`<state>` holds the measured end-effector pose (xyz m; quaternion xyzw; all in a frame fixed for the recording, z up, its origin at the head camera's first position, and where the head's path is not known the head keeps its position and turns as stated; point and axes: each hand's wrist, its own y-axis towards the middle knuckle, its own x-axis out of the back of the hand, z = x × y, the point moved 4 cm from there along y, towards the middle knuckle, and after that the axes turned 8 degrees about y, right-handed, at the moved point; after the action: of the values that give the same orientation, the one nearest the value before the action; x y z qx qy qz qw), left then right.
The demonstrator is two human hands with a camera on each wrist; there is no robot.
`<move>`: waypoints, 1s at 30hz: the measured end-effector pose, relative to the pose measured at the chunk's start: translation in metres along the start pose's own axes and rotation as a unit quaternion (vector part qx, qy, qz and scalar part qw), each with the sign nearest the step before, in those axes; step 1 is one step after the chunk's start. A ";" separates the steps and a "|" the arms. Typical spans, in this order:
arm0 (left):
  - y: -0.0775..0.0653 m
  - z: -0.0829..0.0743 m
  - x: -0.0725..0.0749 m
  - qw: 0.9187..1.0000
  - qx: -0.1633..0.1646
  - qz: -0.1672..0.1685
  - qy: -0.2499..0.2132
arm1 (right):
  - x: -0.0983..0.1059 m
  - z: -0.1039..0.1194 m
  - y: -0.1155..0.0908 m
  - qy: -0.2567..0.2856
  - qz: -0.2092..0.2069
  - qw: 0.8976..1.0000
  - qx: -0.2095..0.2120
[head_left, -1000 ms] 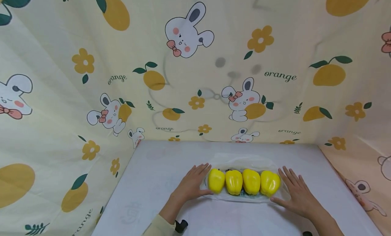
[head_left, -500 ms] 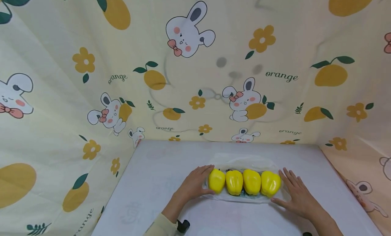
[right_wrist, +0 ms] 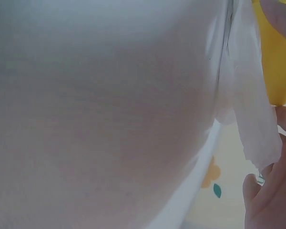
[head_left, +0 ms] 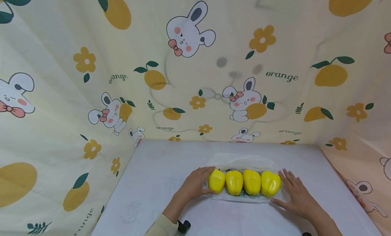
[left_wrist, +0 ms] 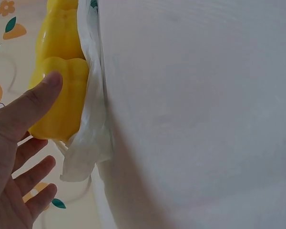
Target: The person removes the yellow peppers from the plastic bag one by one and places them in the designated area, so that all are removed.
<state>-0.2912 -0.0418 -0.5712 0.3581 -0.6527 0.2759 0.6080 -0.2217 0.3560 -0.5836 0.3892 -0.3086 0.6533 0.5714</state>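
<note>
Several yellow bell peppers stand side by side in a row on a clear plastic bag with dark print, in the middle of the white table. At the row's left end, my left hand spans the leftmost pepper, thumb at its near side and index finger at its far side. In the left wrist view the thumb overlaps that pepper, while the other fingers are loosely bent; firm contact cannot be told. My right hand lies spread beside the rightmost pepper, largely cut off in the right wrist view.
A cream cloth printed with rabbits, oranges and flowers hangs behind and on both sides of the white table. A small black device sits at the left wrist. The bag's loose end sticks out beside the left hand.
My left hand has shifted slightly right, its fingers closing in on the leftmost pepper's end. The right hand and the peppers look nearly unmoved.
</note>
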 end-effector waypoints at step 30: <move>-0.015 0.007 0.013 0.998 0.015 -0.038 -0.044 | -0.003 -0.005 0.002 0.003 0.004 1.000 -0.005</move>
<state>-0.2832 -0.0582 -0.5598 0.4033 -0.6607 0.2464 0.5832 -0.2239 0.3585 -0.5889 0.3829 -0.3115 0.6551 0.5720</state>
